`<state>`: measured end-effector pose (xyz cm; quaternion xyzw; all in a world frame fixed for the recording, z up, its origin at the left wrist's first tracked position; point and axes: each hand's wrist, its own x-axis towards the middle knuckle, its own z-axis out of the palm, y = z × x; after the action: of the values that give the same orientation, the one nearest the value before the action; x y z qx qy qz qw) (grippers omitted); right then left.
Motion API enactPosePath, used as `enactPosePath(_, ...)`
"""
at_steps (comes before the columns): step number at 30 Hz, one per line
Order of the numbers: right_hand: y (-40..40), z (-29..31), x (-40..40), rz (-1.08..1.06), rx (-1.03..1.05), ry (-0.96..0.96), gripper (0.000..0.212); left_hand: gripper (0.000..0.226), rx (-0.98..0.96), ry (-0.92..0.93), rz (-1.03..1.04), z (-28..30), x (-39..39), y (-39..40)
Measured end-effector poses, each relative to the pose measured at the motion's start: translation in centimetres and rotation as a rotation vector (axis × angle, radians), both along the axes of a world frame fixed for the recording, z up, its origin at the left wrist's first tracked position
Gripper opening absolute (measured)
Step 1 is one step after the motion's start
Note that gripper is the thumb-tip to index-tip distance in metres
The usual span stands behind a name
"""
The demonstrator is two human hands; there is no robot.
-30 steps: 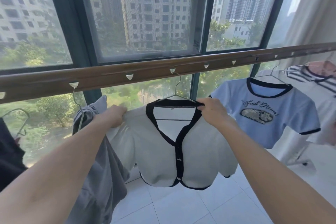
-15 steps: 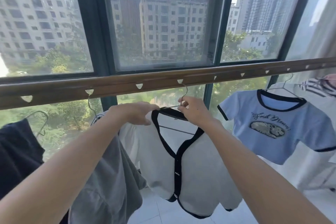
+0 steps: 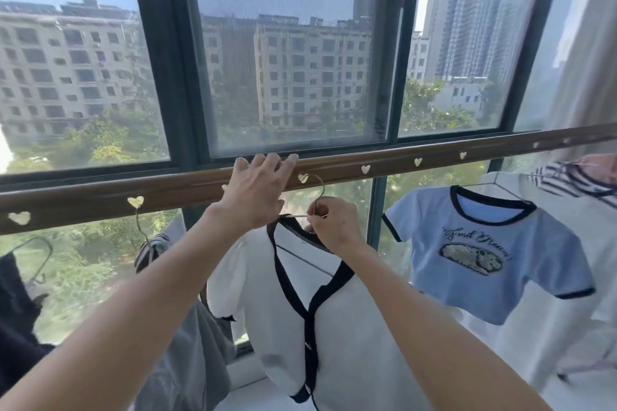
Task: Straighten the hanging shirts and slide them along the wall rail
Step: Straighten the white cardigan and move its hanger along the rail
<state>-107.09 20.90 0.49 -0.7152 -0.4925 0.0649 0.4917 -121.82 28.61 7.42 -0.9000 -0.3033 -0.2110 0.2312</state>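
Inspecting from largest item to smallest, findings as follows.

Window: a dark-framed window [image 3: 404, 43] fills the upper view, with buildings and trees beyond the glass.

Rail: a brown rail [image 3: 434, 150] runs across below the window, rising to the right, with heart-shaped holes cut along it.

White shirt: a white shirt [image 3: 350, 337] with black trim and a buttoned front hangs at centre on a wire hanger [image 3: 317, 190], whose hook sits at a heart hole. The body hangs askew, the collar pulled up toward the right hand.

Blue shirt: a blue shirt [image 3: 484, 253] with dark trim and a printed front hangs to the right, flat and even, near the white one but apart from it.

Other garments: a grey garment [image 3: 187, 360] hangs bunched to the left, just beside the white shirt; a striped top [image 3: 567, 180] hangs at far right.

Left hand: the left hand [image 3: 257, 193] rests on the rail, fingers spread and nearly straight, holding nothing.

Right hand: the right hand [image 3: 330, 227] pinches the hanger's neck at the collar.

Progress, as judged: the blue shirt looks settled. The white shirt is mid-adjustment and not yet squared. The grey garment appears untouched, so much is left.
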Motion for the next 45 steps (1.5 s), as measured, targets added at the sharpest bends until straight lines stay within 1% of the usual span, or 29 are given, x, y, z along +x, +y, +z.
enactPosePath(3, -0.4, 0.8, 0.5, -0.009, 0.030, -0.007, 0.016, 0.081, 0.010, -0.018, 0.095, -0.5, 0.6, 0.5)
enactPosePath(7, -1.6, 1.9, 1.7, -0.062, 0.057, -0.034, 0.015, 0.077, 0.016, -0.045, 0.148, -0.7, 1.7, 0.8)
enactPosePath(12, -3.5, 2.0, 4.4, -0.160, 0.055, -0.031, 0.019, 0.076, -0.006, -0.036, 0.074, 0.1, 5.4, -0.1)
enactPosePath(16, -5.4, 1.2, 6.5, -0.258, 0.059, 0.011, 0.022, 0.075, -0.014, 0.003, 0.027, 0.4, 8.6, -0.6)
enactPosePath(23, -7.2, 0.3, 11.5, -0.326, 0.073, -0.001, 0.020, 0.076, -0.014, 0.018, -0.005, 0.5, 14.1, -1.3)
enactPosePath(27, -6.4, 0.3, 14.6, -0.324, 0.064, -0.016, 0.021, 0.078, 0.040, 0.000, 0.029, 0.0, 15.6, -1.4)
enactPosePath(32, -4.7, 1.4, 17.6, -0.276, 0.053, -0.040, 0.019, 0.071, 0.114, -0.045, 0.076, -0.6, 16.2, -1.0)
enactPosePath(37, -2.7, 0.4, 18.9, -0.215, 0.018, 0.008, 0.021, 0.069, 0.095, -0.058, 0.107, -0.7, 16.5, -1.1)
enactPosePath(41, -2.4, -1.4, 19.4, -0.166, -0.057, 0.041, 0.017, 0.068, 0.081, -0.071, 0.113, -0.8, 16.5, -1.4)
enactPosePath(45, -2.5, -2.0, 20.0, -0.160, -0.062, 0.079, 0.013, 0.071, 0.068, -0.083, 0.108, -0.9, 16.7, -1.6)
